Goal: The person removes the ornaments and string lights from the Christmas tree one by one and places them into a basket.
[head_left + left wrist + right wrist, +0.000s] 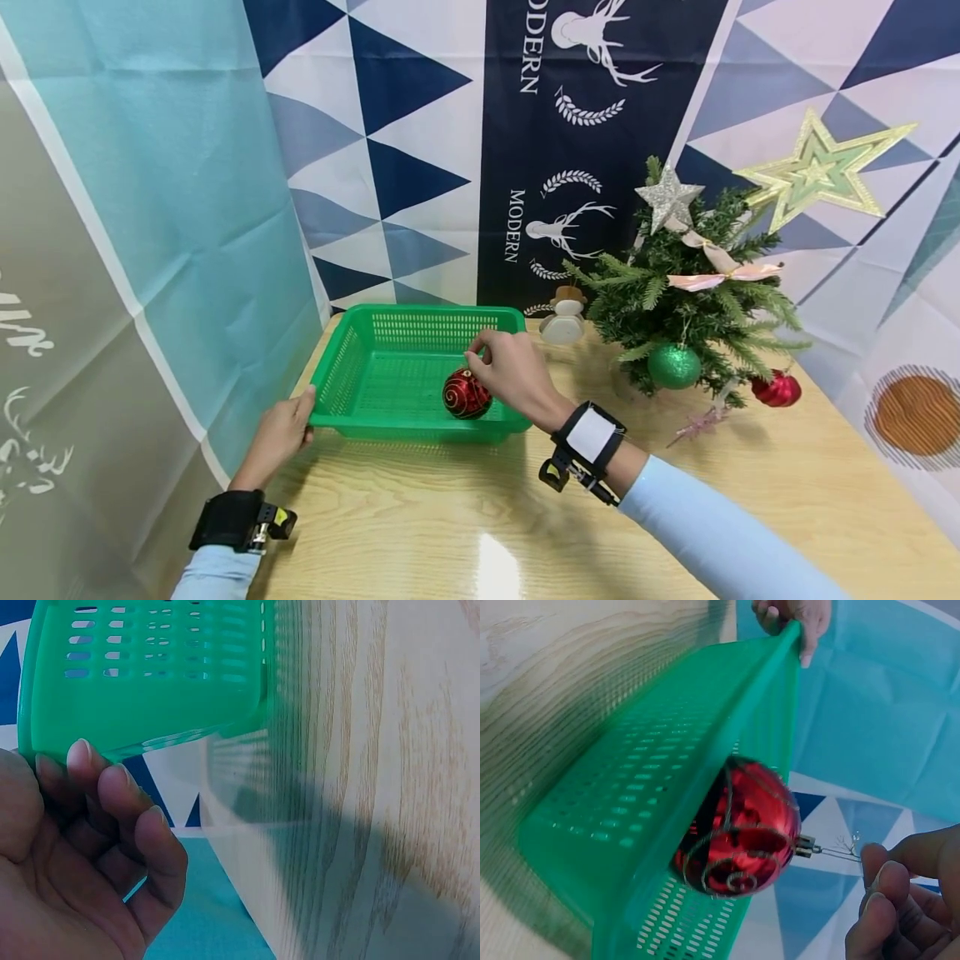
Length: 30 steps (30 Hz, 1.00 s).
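Observation:
A red Christmas bauble (467,394) with glittery swirls hangs at the right side of the green plastic basket (420,429). My right hand (512,372) pinches the thin wire hook on its cap between thumb and finger, as the right wrist view shows with the bauble (742,829) partly behind the basket's rim. At the basket's near left corner, my left hand (281,433) grips the rim. In the left wrist view the fingers of that hand (97,832) curl at the basket's edge, and the thumb's tip is hidden.
A small Christmas tree (697,308) stands to the right, carrying a silver star (670,198), a green bauble (674,366), a red ornament (777,389) and a pink bow. A snowman ornament (563,317) hangs at its left. Patterned cloth walls border the wooden table (420,517).

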Motion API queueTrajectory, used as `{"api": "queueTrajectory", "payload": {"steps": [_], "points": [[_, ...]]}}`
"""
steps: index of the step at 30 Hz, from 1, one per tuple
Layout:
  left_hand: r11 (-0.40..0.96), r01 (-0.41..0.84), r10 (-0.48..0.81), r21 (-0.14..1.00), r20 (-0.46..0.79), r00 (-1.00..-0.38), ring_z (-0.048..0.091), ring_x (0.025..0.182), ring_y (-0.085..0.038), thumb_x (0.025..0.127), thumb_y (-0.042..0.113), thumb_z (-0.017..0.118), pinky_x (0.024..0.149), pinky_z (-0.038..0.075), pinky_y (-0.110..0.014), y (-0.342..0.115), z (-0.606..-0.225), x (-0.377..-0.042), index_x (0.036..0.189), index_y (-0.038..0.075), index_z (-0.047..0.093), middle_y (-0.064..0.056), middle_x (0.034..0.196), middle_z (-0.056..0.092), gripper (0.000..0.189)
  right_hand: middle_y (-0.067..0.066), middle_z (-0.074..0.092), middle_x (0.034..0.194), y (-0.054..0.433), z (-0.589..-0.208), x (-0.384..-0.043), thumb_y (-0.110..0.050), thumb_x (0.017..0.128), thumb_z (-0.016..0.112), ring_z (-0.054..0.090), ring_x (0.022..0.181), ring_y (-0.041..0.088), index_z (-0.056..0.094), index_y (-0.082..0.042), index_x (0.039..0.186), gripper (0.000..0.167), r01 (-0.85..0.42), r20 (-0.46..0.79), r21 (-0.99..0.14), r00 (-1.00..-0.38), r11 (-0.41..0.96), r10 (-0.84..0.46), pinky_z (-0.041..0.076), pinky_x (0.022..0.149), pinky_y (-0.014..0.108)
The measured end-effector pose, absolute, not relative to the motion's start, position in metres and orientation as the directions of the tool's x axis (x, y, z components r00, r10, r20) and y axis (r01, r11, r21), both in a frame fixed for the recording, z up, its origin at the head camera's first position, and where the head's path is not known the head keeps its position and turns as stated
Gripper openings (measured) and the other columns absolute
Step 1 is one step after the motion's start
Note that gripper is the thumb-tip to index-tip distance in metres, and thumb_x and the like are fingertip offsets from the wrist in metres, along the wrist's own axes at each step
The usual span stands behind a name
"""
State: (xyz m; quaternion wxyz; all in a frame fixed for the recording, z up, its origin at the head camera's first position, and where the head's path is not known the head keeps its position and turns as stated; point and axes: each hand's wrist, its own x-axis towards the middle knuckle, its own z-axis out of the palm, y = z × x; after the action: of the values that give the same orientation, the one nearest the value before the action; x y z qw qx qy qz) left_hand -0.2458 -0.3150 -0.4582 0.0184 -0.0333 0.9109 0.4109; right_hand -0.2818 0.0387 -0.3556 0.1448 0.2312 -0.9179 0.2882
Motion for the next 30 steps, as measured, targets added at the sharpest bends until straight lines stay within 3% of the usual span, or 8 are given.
{"api": "queueTrajectory", "payload": {"steps": [11, 24, 30], "points": [[0.663, -0.064, -0.058, 0.746, -0.034, -0.998, 0.043, 0.053, -0.021, 0.112, 0.054, 0.021, 0.061, 0.036, -0.036, -0.314, -0.46, -0.245, 0.075, 0.01, 0.043, -0.008, 0.059, 0.052, 0.062, -0.007, 0.057, 0.058, 0.023, -0.367, -0.287, -0.013, 0.098, 0.068, 0.05, 0.046, 0.007, 0.075, -0.011, 0.09, 0.011, -0.515, 0.399, -0.432, -0.845, 0.74, -0.356, 0.039, 0.046, 0.026], [0.674, -0.062, -0.08, 0.736, -0.01, -0.997, 0.046, 0.053, -0.021, 0.113, 0.053, 0.021, 0.058, 0.037, -0.035, -0.315, -0.459, -0.248, 0.08, 0.004, 0.054, -0.006, 0.059, 0.054, 0.068, -0.006, 0.056, 0.056, -0.009, -0.372, -0.288, -0.012, 0.099, 0.067, 0.049, 0.043, 0.007, 0.076, -0.009, 0.094, 0.011, -0.541, 0.395, -0.448, -0.834, 0.712, -0.385, 0.034, 0.041, 0.024], [0.686, -0.066, -0.079, 0.725, -0.016, -0.997, 0.046, 0.052, -0.02, 0.113, 0.051, 0.02, 0.058, 0.037, -0.035, -0.316, -0.459, -0.249, 0.076, 0.006, 0.053, -0.005, 0.058, 0.054, 0.067, -0.007, 0.053, 0.053, -0.025, -0.376, -0.286, -0.013, 0.099, 0.068, 0.047, 0.042, 0.006, 0.076, -0.008, 0.095, 0.011, -0.557, 0.391, -0.432, -0.825, 0.71, -0.409, 0.031, 0.04, 0.022]]}}
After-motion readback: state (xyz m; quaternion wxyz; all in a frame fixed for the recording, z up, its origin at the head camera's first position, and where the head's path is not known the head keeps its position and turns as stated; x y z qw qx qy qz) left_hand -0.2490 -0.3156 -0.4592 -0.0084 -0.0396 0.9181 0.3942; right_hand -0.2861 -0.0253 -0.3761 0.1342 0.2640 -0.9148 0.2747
